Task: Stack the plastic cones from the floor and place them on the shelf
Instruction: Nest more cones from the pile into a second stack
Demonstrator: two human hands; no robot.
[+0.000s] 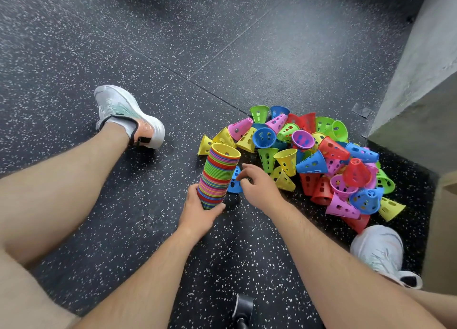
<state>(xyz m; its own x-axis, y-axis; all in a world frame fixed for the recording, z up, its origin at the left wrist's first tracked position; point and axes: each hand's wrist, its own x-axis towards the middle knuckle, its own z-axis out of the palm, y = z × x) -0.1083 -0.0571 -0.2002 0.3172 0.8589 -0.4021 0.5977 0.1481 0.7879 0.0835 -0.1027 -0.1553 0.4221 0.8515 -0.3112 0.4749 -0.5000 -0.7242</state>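
Step in hand: gathering loose cones. The left grip (200, 212) grasps the lower end of the tall multicoloured stack of nested plastic cones (218, 172), tilted above the black speckled rubber floor (148, 56). The right grip (257, 187), fingers curled, reaches the blue perforated plastic cone (235, 184) beside the stack; closure cannot be determined. Next move, as judged: lift that cone and seat it squarely on the stack's open rim.
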